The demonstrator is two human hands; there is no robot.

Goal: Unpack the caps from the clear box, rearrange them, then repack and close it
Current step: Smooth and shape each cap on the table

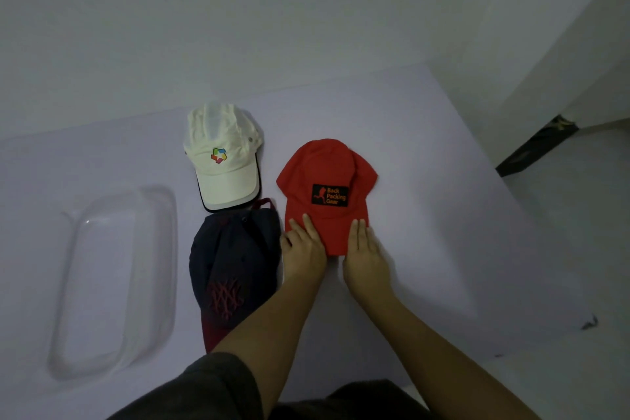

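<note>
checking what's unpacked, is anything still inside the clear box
No cap shows inside the clear box; the pale surface shows through its walls. The white cap, dark cap and red cap lie outside it.

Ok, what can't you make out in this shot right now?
- Red cap brim: head view, covered by both hands, left and right.
- Navy cap near end: behind the left forearm.
- Clear box: transparent and dim, so lid or base cannot be told.
- Dark object beyond the table's right edge: too dim.
</note>
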